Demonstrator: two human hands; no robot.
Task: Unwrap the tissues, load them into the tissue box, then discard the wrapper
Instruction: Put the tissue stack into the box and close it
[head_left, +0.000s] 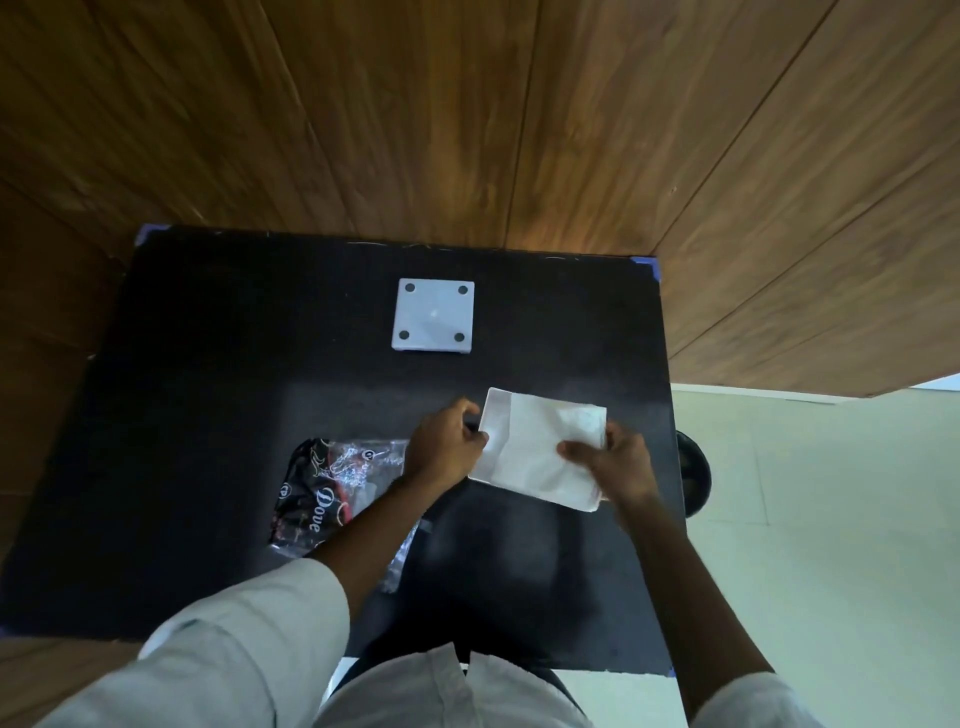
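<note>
Presently both hands hold the stack of white tissues (540, 447) just above the tabletop (208, 415), toward its right edge: the left hand (447, 441) grips the stack's left edge, the right hand (613, 457) clasps its right side. The empty wrapper (332, 488) lies crumpled just left of the left forearm. A white square tissue box (434, 322) sits near the far edge, well apart

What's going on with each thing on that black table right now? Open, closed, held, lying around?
Tissue stack: unwrapped, held in both hands above the table.
Wrapper: emptied, crumpled, lying on the table.
White square piece: flat on the table, four dark pads up, untouched.
Left hand: gripping the stack's edge.
Right hand: gripping the opposite edge.
</note>
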